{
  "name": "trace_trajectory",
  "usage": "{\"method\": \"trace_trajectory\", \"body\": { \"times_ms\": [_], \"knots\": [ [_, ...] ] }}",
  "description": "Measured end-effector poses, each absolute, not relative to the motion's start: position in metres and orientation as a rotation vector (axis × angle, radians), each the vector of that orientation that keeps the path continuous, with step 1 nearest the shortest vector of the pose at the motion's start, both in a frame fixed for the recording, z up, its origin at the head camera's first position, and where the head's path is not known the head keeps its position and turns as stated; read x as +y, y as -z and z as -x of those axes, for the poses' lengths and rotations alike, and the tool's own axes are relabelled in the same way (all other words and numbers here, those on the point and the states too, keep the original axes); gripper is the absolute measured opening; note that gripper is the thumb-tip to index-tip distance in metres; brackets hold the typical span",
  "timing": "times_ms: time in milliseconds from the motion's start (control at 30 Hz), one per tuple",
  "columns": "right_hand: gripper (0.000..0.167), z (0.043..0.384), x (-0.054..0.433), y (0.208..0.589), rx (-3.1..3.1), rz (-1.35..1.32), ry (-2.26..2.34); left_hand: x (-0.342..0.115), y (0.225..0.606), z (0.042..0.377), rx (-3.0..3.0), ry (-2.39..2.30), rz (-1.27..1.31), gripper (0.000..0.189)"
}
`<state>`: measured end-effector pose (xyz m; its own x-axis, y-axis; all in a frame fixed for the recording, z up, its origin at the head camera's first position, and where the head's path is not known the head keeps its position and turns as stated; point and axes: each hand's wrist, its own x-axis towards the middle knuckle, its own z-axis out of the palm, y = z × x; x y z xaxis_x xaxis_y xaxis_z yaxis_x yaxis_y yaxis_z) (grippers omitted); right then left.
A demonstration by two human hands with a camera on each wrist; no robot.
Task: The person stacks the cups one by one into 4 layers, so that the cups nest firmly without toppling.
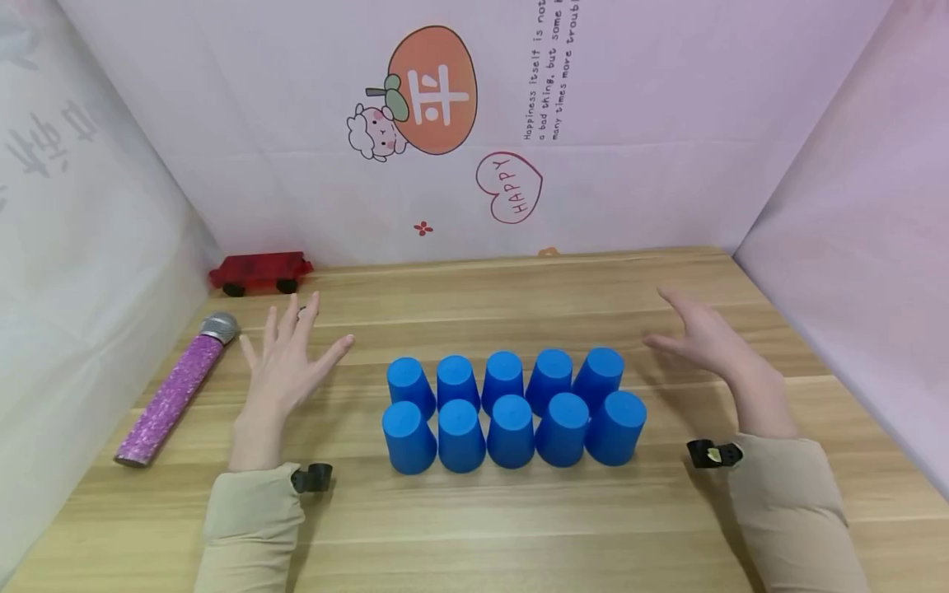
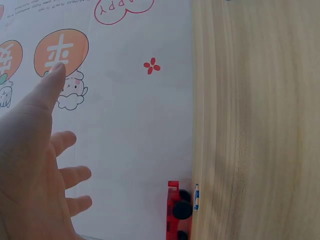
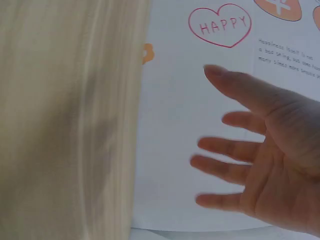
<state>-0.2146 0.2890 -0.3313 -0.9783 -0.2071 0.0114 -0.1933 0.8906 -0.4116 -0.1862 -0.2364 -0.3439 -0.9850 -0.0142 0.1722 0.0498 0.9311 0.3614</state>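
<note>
Two rows of blue cups [image 1: 511, 441] stand upside down in the middle of the wooden table, their closed bases facing up. To the left of the rows, my left hand [image 1: 285, 366] is held with fingers spread and nothing in it. My right hand [image 1: 708, 338] is off the right end of the rows, thumb apart from the fingers, also holding nothing. Both wrist views show the palms, the left hand [image 2: 35, 165] and the right hand [image 3: 270, 160], with fingers extended and no object against them.
A purple glittery microphone [image 1: 178, 391] with a silver head lies left of my left hand. Behind it, a red toy car [image 1: 259, 273] stands against the back wall. White printed cloth [image 1: 296, 107] lines the back and both sides of the wooden table [image 1: 460, 527].
</note>
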Motion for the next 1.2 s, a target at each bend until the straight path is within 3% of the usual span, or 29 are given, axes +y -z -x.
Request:
{"method": "trace_trajectory", "body": {
  "times_ms": [467,667,1200],
  "knots": [
    [0.066,0.203,0.272,0.318,2.859,0.602,0.763,-0.239,0.344,0.186,-2.843,0.721,0.224,0.087],
    [0.067,0.200,0.268,0.317,2.775,0.680,0.810,-0.234,0.344,0.184,-2.779,0.843,0.409,0.081],
    [0.063,0.195,0.255,0.315,2.628,0.787,0.895,-0.197,0.338,0.181,-2.917,1.076,0.607,0.054]
  ]
}}
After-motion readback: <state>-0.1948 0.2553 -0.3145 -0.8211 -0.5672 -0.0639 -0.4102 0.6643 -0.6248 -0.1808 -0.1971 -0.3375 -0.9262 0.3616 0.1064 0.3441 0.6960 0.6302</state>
